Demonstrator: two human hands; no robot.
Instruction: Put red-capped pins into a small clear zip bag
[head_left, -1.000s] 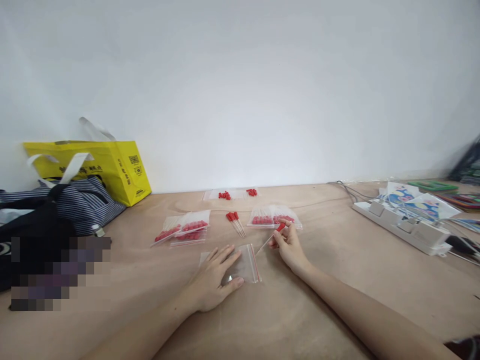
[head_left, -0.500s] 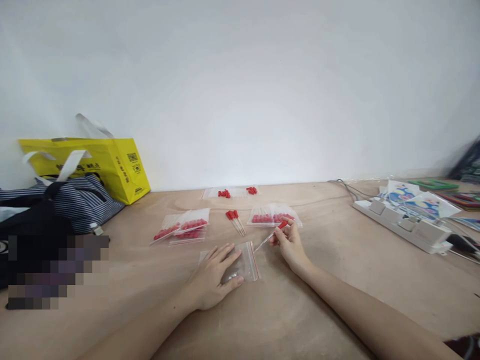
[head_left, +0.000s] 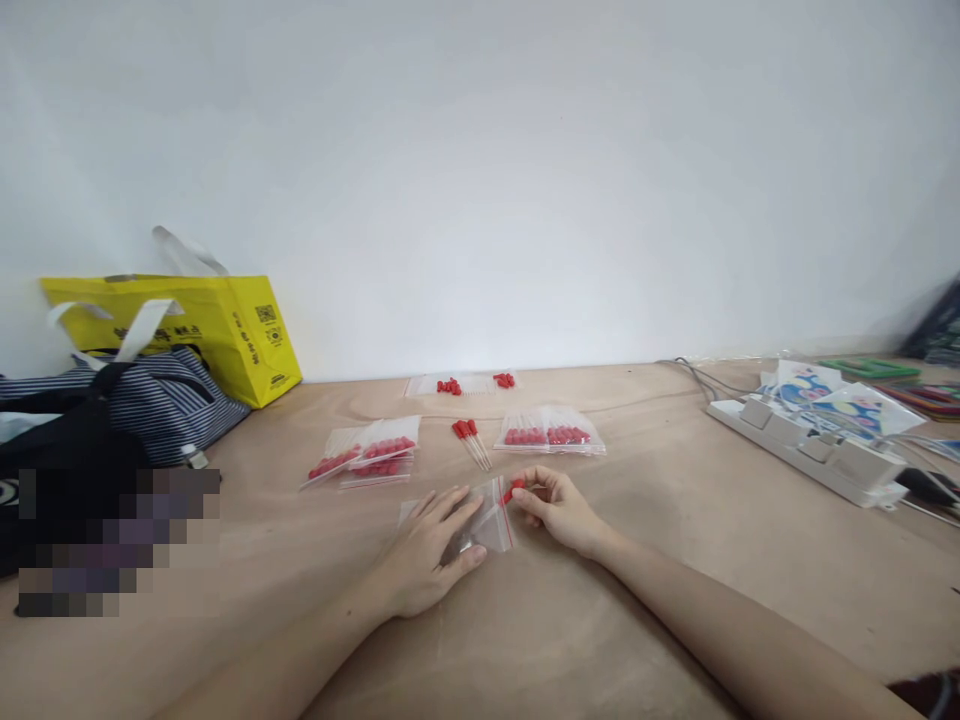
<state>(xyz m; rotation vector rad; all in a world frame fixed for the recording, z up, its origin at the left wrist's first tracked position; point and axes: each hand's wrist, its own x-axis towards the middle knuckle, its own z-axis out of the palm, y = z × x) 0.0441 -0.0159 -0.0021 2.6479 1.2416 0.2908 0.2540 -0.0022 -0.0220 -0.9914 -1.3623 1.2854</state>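
The left hand (head_left: 424, 555) lies flat on the wooden table (head_left: 570, 640), fingers spread open and palm down, pressing on a small clear zip bag (head_left: 486, 522) with a red strip along its right edge. The right hand (head_left: 559, 508) rests just beside that edge, fingers curled and pinched around the red cap of a thin dropper (head_left: 514, 490), whose clear stem points into the mouth of the bag; how far the stem is inside is hard to tell. Just beyond the hands a few loose droppers (head_left: 471, 442) with red caps lie together on the table. To their left sits a pile of filled bags (head_left: 369, 455) showing rows of red caps, and to their right another filled bag (head_left: 549, 434). Farther back, close to the white wall (head_left: 480, 180), a flat clear sheet (head_left: 463, 385) holds two small clusters of red caps. At the far left a striped bag (head_left: 161, 400) leans in front of a yellow shopping bag (head_left: 225, 325) with white handles. At the far right a white power strip (head_left: 806, 450) lies on the table, with colourful printed packets (head_left: 840, 400) on and behind it.
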